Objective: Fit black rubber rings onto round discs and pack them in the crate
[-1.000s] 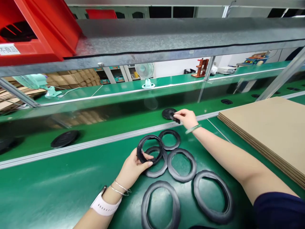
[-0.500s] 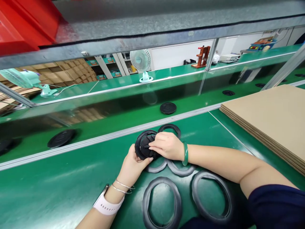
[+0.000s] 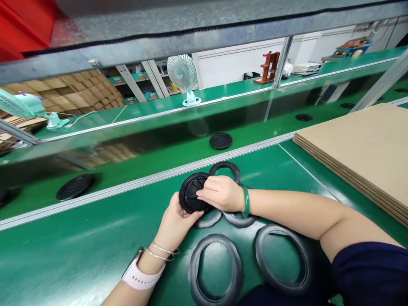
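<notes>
My left hand [image 3: 178, 219] grips a black round plastic part [image 3: 188, 193] by its lower left rim, thumb along the near edge. The part is tilted with its ribbed inner face towards me. Over that face, my right hand [image 3: 225, 194] is closed, thumb and forefinger pinching a small piece near the centre; its other fingers hide the right side of the part. Below my hands, two larger grey-black rings [image 3: 194, 272] lie on the green table. Just behind the held part is a smaller black ring [image 3: 227, 165], with more rings partly hidden under my right hand.
Beyond a metal rail [image 3: 153, 180], several black discs [image 3: 220, 141] lie on a green belt [image 3: 165, 163]. A stack of cardboard sheets [image 3: 353, 144] stands at the right. Across the top runs a metal shelf [image 3: 197, 40] with a red bin [image 3: 25, 25]. Mint-green fans [image 3: 182, 74] stand behind.
The view has shifted slightly. Both hands keep their hold on the round part, whose inner face seems turned a little. My right fingers stay at its centre.
</notes>
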Available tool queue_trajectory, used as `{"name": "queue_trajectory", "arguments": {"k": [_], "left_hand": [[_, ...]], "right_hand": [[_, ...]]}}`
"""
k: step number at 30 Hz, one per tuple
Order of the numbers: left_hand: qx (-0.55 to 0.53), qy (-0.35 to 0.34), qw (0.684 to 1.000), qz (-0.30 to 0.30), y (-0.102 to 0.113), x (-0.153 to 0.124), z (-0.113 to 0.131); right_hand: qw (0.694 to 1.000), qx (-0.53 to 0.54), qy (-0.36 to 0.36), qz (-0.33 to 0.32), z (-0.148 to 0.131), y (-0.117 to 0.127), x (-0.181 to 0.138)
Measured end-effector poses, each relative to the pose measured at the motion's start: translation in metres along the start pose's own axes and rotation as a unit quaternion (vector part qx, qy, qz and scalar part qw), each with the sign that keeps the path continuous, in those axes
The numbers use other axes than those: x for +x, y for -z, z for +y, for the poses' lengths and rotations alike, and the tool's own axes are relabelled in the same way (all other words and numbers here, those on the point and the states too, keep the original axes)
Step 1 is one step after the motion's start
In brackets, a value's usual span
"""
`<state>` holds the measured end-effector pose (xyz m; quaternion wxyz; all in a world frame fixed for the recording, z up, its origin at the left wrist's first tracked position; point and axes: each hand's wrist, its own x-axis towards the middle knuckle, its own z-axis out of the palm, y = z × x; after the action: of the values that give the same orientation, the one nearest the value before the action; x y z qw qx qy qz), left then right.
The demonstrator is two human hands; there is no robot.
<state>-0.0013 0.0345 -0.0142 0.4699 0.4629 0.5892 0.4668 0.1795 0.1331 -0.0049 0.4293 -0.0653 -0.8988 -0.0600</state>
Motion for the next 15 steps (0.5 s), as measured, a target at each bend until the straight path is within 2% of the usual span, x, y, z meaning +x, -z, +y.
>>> {"name": "queue_trajectory", "arguments": {"k": [8, 15], "left_hand": [[-0.008, -0.013, 1.0, -0.004, -0.0002, 0.0016, 0.0007], [0.014, -0.012, 1.0, -0.002, -0.0011, -0.0006, 0.0016]], "right_hand": [[1.0, -0.018, 0.01, -0.008, -0.0008, 0.0018, 0.0002], [0.998, 0.028, -0.043, -0.033, -0.0032, -0.0017, -0.0013]]}}
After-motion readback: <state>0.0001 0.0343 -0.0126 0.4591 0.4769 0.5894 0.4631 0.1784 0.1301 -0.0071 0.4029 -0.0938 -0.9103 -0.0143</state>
